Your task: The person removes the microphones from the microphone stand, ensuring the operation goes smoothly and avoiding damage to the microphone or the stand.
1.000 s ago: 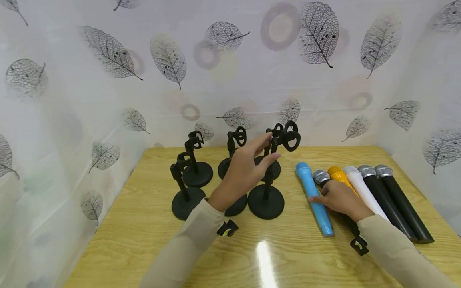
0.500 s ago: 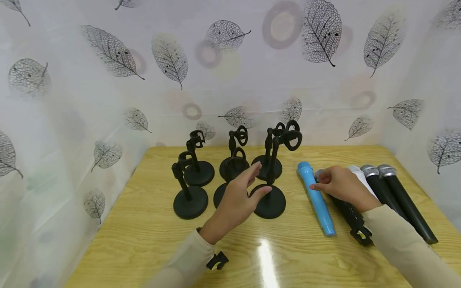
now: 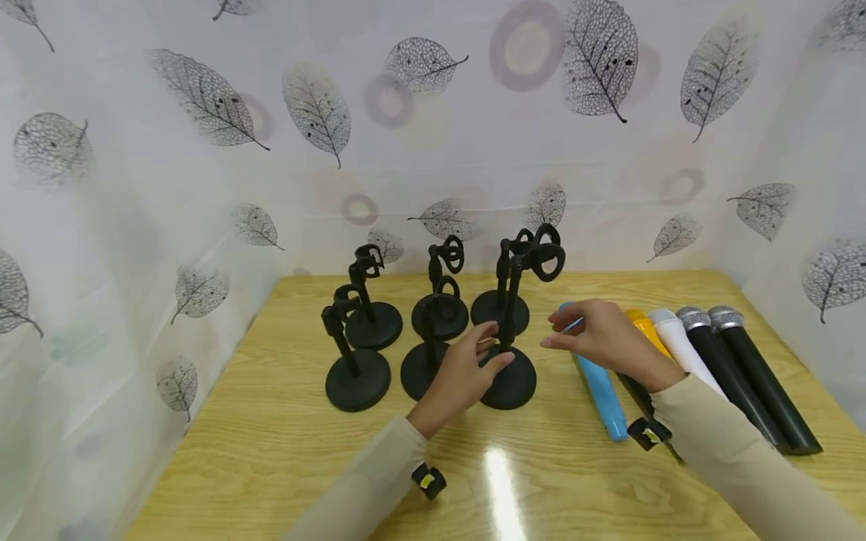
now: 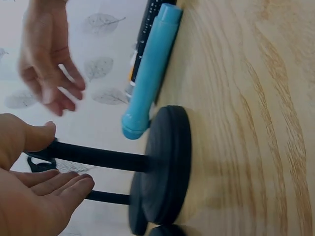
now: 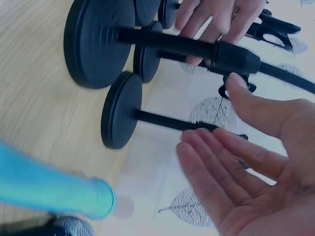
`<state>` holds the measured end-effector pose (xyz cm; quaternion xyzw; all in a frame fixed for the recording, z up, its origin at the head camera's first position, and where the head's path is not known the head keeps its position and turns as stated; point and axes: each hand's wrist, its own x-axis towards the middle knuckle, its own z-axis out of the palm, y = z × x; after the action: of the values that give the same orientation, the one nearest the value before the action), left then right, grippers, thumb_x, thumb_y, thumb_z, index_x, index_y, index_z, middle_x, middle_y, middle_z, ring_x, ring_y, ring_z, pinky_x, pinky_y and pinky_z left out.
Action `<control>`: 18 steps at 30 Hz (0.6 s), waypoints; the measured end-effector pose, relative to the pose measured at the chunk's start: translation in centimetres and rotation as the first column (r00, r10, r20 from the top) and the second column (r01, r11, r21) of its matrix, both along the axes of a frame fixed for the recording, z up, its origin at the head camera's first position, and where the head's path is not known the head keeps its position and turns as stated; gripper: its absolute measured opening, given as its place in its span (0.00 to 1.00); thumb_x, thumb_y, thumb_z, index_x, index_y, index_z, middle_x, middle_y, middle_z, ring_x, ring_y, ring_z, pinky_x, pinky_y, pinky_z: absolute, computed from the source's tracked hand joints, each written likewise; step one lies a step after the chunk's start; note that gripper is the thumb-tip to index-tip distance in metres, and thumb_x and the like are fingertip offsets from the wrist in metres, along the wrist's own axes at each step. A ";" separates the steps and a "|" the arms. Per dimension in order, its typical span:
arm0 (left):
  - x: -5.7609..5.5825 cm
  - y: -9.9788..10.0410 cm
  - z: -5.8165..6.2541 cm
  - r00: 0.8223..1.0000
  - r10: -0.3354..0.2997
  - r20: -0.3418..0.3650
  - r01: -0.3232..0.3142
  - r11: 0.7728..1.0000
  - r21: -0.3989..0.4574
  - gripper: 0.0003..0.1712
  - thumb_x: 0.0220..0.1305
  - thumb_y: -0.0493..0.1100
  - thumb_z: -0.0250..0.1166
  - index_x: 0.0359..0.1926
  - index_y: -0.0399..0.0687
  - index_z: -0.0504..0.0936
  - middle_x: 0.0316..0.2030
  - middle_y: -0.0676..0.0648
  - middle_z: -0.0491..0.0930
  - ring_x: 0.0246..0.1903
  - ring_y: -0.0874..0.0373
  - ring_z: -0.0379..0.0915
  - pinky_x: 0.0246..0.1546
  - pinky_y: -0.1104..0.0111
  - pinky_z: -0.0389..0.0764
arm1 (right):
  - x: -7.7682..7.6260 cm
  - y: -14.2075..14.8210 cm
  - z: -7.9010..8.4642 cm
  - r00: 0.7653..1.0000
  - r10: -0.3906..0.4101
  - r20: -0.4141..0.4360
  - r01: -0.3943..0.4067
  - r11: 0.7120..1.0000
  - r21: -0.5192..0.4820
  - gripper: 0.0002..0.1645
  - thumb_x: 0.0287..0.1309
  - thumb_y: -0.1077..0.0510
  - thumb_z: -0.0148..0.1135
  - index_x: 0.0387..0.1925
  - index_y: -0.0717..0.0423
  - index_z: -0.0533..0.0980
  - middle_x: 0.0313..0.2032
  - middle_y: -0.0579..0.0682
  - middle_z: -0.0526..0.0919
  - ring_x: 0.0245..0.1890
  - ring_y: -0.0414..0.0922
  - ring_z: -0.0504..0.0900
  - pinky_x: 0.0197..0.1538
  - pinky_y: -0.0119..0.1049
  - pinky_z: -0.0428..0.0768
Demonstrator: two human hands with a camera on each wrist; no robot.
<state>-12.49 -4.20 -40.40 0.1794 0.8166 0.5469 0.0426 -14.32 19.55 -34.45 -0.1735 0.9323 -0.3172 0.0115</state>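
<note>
In the head view my left hand [image 3: 463, 372] is beside the pole of the front right black microphone stand [image 3: 512, 387], thumb and fingers apart. The left wrist view shows that stand's pole [image 4: 103, 156] between the thumb and fingers; whether they touch it I cannot tell. My right hand [image 3: 609, 338] hovers over the upper part of the blue microphone [image 3: 604, 398] with nothing in its grasp, partly hiding it. Seen from the right wrist, the right hand [image 5: 256, 167] has its fingers extended towards the stands, and the blue microphone [image 5: 54, 187] lies below.
Several more black stands, including one at front left [image 3: 358, 379], stand in two rows. Right of the blue microphone lie an orange microphone [image 3: 646, 330], a white one [image 3: 690, 353] and black ones with silver heads [image 3: 764, 376]. A leaf-patterned cloth [image 3: 433, 150] hangs behind the wooden table [image 3: 271, 466].
My right hand has moved left and up from the dark microphone to above the blue one. The left hand has come down from near the stand clips to the front right pole.
</note>
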 end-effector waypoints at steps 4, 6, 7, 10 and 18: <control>-1.0 0.5 -0.8 1.000 0.005 0.024 -0.005 1.000 0.028 0.28 0.71 0.46 0.66 0.69 0.47 0.72 0.61 0.47 0.78 0.60 0.58 0.76 0.60 0.68 0.77 | -0.1 -1.3 -0.5 1.000 0.028 -0.004 -0.028 0.996 -0.081 0.27 0.61 0.49 0.73 0.54 0.64 0.81 0.46 0.58 0.86 0.41 0.51 0.87 0.43 0.47 0.86; -1.5 0.6 -1.2 1.000 0.003 0.028 -0.004 0.999 0.040 0.24 0.71 0.45 0.67 0.65 0.48 0.76 0.56 0.49 0.82 0.56 0.61 0.78 0.57 0.69 0.79 | -0.2 -2.0 -0.9 0.999 0.052 -0.003 -0.052 0.990 -0.134 0.27 0.62 0.50 0.73 0.55 0.64 0.81 0.48 0.59 0.86 0.43 0.51 0.87 0.45 0.47 0.86; -1.7 0.7 -1.4 1.000 0.004 0.027 -0.005 0.999 0.042 0.22 0.70 0.44 0.67 0.63 0.48 0.78 0.55 0.50 0.83 0.55 0.62 0.79 0.56 0.69 0.79 | -0.3 -2.3 -1.2 0.998 0.063 -0.004 -0.063 0.985 -0.162 0.27 0.62 0.50 0.73 0.55 0.63 0.81 0.48 0.59 0.86 0.44 0.51 0.87 0.46 0.46 0.86; -2.2 0.8 -2.0 1.000 0.007 0.005 -0.007 0.999 0.047 0.17 0.70 0.44 0.68 0.57 0.46 0.82 0.50 0.50 0.85 0.50 0.62 0.82 0.53 0.68 0.81 | -0.5 -3.2 -2.0 0.996 0.085 -0.013 -0.085 0.969 -0.234 0.28 0.62 0.50 0.73 0.56 0.65 0.80 0.50 0.60 0.86 0.47 0.52 0.86 0.49 0.47 0.86; -2.7 1.1 -3.0 0.998 -0.001 -0.056 0.003 1.000 0.030 0.12 0.70 0.45 0.67 0.51 0.48 0.87 0.46 0.54 0.87 0.47 0.65 0.83 0.50 0.69 0.83 | -0.8 -4.9 -4.1 0.993 0.050 -0.109 -0.086 0.929 -0.361 0.13 0.61 0.57 0.73 0.45 0.59 0.85 0.42 0.53 0.88 0.43 0.51 0.88 0.46 0.46 0.87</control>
<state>-15.17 -3.15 -43.36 0.1961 0.8091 0.5537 0.0177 -15.16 14.67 -38.53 -0.2200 0.8500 -0.4755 -0.0555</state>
